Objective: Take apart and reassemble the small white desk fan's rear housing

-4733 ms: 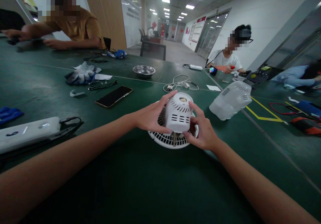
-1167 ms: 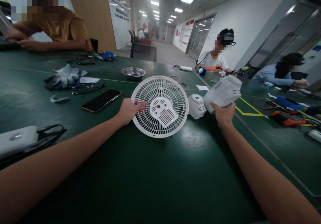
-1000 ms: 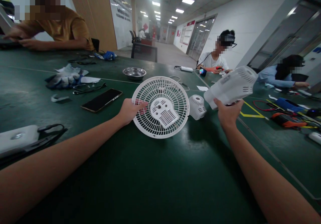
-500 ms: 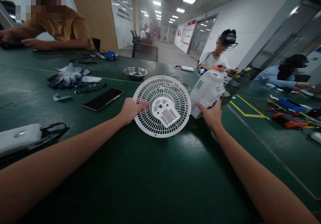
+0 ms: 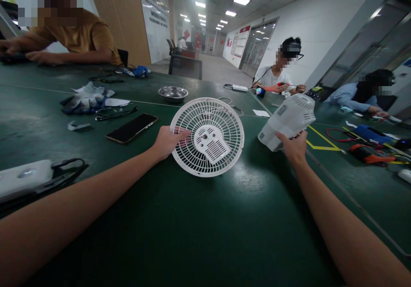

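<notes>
My left hand (image 5: 168, 142) grips the left rim of a round white fan grille (image 5: 184, 160), its thumb on the front and its fingers seen through the slats. The grille is tilted upright above the green table (image 5: 180, 227), with a vented plate at its centre. To its right, my right hand (image 5: 295, 146) holds a white plastic housing (image 5: 284, 118) by its lower side; slots show at its upper end. Housing and grille are apart. Behind the grille, a thin white cable (image 5: 226, 100) lies on the table, partly hidden.
At the left are a black phone (image 5: 132, 128), gloves (image 5: 86, 98) and a white power strip (image 5: 27, 176). A metal bowl (image 5: 173, 92) stands behind the grille. A multimeter (image 5: 370, 154) and leads lie at the right. Several people sit around the table.
My right hand has moved right with the white housing, widening the gap to the grille and revealing a white paper behind. My left hand and the grille have barely moved.
</notes>
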A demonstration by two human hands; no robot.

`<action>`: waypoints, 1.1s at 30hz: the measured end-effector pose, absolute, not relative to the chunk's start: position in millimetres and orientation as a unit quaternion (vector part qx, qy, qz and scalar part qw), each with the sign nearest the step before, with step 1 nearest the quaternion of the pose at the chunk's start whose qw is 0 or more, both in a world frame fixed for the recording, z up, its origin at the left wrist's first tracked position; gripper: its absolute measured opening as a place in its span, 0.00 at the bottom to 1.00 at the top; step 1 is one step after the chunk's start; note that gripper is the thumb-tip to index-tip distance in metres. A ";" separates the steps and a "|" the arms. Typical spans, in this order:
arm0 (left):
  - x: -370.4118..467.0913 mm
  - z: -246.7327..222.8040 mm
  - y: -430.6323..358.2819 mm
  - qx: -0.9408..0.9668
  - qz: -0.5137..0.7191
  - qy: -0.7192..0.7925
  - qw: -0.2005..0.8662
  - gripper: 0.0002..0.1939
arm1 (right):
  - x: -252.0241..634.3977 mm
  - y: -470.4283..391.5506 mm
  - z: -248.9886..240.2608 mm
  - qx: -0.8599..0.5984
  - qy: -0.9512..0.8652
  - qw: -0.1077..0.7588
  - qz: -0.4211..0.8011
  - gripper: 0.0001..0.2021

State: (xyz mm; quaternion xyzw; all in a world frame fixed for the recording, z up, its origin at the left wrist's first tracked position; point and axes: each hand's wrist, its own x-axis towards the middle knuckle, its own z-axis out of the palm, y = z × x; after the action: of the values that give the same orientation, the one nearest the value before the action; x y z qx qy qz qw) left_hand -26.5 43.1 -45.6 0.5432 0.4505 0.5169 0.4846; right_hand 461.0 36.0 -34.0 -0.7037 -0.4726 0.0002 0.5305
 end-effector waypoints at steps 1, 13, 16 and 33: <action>-26.5 -45.9 43.8 0.542 0.515 0.454 0.485 0.12 | 461.3 36.7 -34.1 -0.704 -0.460 0.541 0.007 0.40; -26.1 -45.1 44.2 0.529 0.515 0.463 0.491 0.10 | 451.4 32.0 -12.0 -0.583 -0.486 0.651 -0.030 0.37; -25.5 -43.5 42.7 0.528 0.517 0.463 0.490 0.11 | 449.3 29.7 -11.4 -0.568 -0.499 0.654 -0.022 0.37; -23.0 -38.4 39.0 0.534 0.516 0.465 0.483 0.08 | 455.8 32.3 -13.0 -0.553 -0.491 0.671 -0.059 0.31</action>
State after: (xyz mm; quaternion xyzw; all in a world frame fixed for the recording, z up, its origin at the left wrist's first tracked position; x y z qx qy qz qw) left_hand -23.0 39.0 -38.4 0.5338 0.4646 0.5156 0.4830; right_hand 455.8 32.3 -13.0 -0.5528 -0.4910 -0.0589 0.6707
